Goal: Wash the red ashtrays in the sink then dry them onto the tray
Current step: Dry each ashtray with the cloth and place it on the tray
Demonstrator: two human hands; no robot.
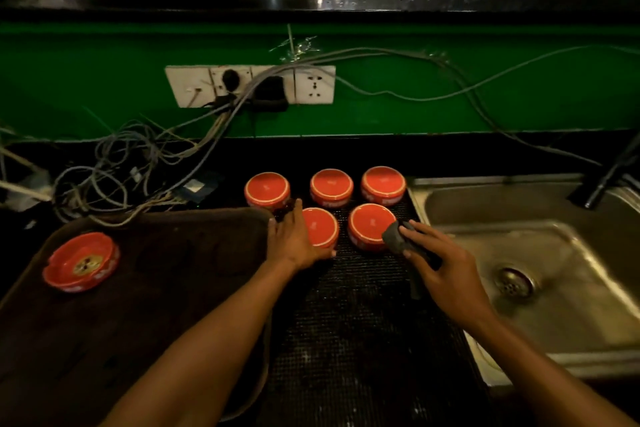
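Several red ashtrays stand upside down on a black mesh mat [363,305] between the tray and the sink. My left hand [292,239] grips the near-left upturned ashtray [322,227] from its left side, thumb near its front edge. My right hand [440,263] holds a dark cloth [398,236] against the right side of the near-right ashtray [369,224]. Three more upturned ashtrays [331,184] line up behind. One ashtray [81,262] sits right way up on the brown tray [166,288] at the left. The steel sink [554,270] lies at the right.
A tangle of grey cables [138,163] lies on the counter behind the tray, running up to a white socket strip [249,85] on the green wall. A dark tap [609,177] stands at the sink's far right corner. The sink drain [514,282] shows.
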